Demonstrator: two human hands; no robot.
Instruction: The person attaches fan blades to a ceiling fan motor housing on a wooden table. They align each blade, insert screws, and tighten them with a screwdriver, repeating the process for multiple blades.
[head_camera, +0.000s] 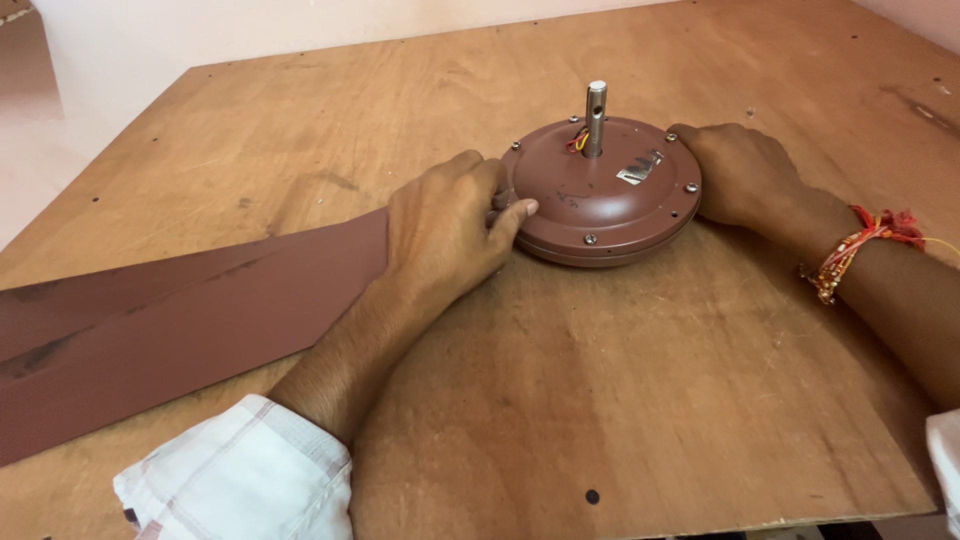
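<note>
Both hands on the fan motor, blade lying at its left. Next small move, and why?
Probably ease the blade inward with the left hand, which rests on the blade's end against the motor housing, while the right hand braces the opposite rim. Whether the blade is already seated is hidden under the left hand.

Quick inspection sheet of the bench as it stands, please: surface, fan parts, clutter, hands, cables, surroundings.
Surface: plywood board, scuffed, small holes.
Job's things: brown fan motor housing flat on board, steel shaft upright; brown fan blades lie to its left.
Clutter: nothing seen.
Grips: left hand on housing's left edge and blade end; right hand cups right edge.
Cables: red and yellow wires at shaft base.
Surroundings: pale wall behind.
</note>
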